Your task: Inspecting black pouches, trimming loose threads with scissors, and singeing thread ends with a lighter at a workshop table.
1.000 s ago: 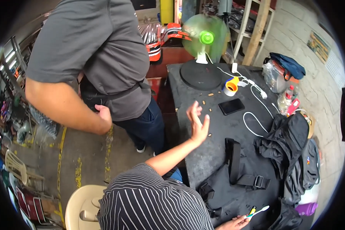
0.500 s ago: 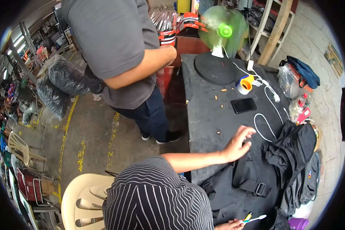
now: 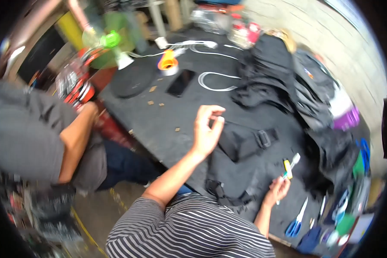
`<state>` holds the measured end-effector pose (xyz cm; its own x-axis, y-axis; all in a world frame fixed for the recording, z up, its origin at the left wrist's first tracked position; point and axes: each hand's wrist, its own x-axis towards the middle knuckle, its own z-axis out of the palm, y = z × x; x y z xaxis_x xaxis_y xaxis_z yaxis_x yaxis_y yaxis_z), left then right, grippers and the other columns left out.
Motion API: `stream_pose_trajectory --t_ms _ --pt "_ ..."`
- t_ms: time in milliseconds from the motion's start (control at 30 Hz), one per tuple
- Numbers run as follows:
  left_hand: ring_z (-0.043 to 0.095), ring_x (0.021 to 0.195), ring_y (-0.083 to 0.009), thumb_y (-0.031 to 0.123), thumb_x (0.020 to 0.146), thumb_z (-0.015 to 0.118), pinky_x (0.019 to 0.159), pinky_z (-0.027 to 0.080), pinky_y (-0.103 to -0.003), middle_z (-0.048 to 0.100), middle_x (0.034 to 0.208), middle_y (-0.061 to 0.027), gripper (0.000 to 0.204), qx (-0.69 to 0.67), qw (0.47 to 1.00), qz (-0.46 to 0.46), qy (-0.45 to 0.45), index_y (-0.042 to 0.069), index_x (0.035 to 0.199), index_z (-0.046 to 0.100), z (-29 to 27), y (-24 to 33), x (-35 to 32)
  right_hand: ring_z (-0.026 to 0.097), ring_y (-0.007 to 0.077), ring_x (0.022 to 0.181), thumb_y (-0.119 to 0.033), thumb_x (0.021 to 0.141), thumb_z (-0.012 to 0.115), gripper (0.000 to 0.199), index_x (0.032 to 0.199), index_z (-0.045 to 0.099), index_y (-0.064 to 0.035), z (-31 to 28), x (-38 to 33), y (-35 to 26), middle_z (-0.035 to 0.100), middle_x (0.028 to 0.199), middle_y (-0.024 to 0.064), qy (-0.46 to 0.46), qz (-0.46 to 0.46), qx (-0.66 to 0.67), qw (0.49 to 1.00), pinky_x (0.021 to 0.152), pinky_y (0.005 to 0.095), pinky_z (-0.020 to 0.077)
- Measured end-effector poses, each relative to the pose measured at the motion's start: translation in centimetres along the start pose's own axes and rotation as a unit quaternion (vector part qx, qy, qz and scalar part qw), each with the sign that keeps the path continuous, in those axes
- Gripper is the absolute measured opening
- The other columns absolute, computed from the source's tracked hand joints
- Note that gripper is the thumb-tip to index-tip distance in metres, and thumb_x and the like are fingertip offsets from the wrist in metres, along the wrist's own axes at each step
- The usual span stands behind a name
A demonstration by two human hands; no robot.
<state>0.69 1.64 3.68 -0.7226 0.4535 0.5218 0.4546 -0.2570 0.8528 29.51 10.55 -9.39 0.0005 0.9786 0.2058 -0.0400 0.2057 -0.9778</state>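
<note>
My left hand (image 3: pixel 206 129) is lifted over the dark table (image 3: pixel 159 124), fingers loosely curled and apart, with nothing visible in it. It hovers at the left edge of a black bag (image 3: pixel 245 167) whose strap and buckle (image 3: pixel 262 139) lie just to its right. My right hand (image 3: pixel 277 191) rests on the bag's near edge and grips a small yellow and white tool (image 3: pixel 289 167) that points away from me. My striped shirt (image 3: pixel 189 232) fills the lower edge of the view.
A person in a grey shirt (image 3: pixel 26 133) stands at the table's left side. On the far half lie a black phone (image 3: pixel 180 82), an orange tape roll (image 3: pixel 167 64), white cables (image 3: pixel 215 81) and a green fan (image 3: pixel 109 41). More black bags (image 3: pixel 288 77) are piled on the right; blue scissors (image 3: pixel 296 223) lie near the front.
My left hand has lifted off the black bag and curled its fingers. The view has swung, so the person in grey now appears lower left. My right hand still holds the small tool.
</note>
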Motion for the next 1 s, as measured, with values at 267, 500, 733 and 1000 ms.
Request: stream_pose_trajectory --t_ms 267,500,733,1000 --pt "0.059 0.088 -0.0179 0.006 0.082 0.061 0.079 0.045 -0.029 0.058 0.094 -0.0061 0.018 -0.017 0.973 -0.009 -0.228 0.004 0.1 0.059 6.1 1.4 1.1 0.039 0.0022 0.053 -0.015 0.096 0.052 0.017 0.109 0.05 -0.0041 -0.7 -0.7 -1.5 0.051 0.071 -0.0004 0.02 -0.008 0.058 0.998 0.047 0.0154 0.0301" --pt "0.055 0.08 -0.0171 0.01 0.079 0.065 0.075 0.045 -0.03 0.057 0.089 -0.0076 0.055 0.063 0.927 -0.07 -0.363 0.01 0.129 0.045 9.1 -0.1 -0.8 0.056 0.0152 0.066 -0.013 0.092 0.055 0.014 0.096 0.058 -0.0003 -3.8 0.2 -3.9 0.061 0.078 0.0069 0.07 -0.084 -0.267 0.957 0.062 0.0302 0.0461" --pt "0.052 0.08 -0.0076 -0.003 0.08 0.061 0.071 0.044 -0.022 0.058 0.09 -0.0008 0.025 -0.171 0.909 -0.183 -0.334 -0.001 0.104 0.059 9.6 -0.7 0.4 0.048 0.0326 0.096 -0.01 0.078 0.064 0.028 0.106 0.059 -0.0081 -4.5 4.0 -3.8 0.054 0.104 0.0107 0.067 -0.202 -0.507 0.835 0.083 0.0434 0.0384" --pt "0.055 0.081 -0.009 0.013 0.093 0.056 0.076 0.044 -0.024 0.058 0.088 -0.0029 0.011 -0.358 0.892 -0.161 -0.225 0.002 0.093 0.058 12.0 1.4 -0.2 0.045 0.0316 0.098 -0.018 0.073 0.071 0.031 0.099 0.061 -0.0057 -0.3 7.3 -1.1 0.05 0.109 0.0113 -0.042 -0.164 -0.609 0.775 0.083 0.0427 0.038"
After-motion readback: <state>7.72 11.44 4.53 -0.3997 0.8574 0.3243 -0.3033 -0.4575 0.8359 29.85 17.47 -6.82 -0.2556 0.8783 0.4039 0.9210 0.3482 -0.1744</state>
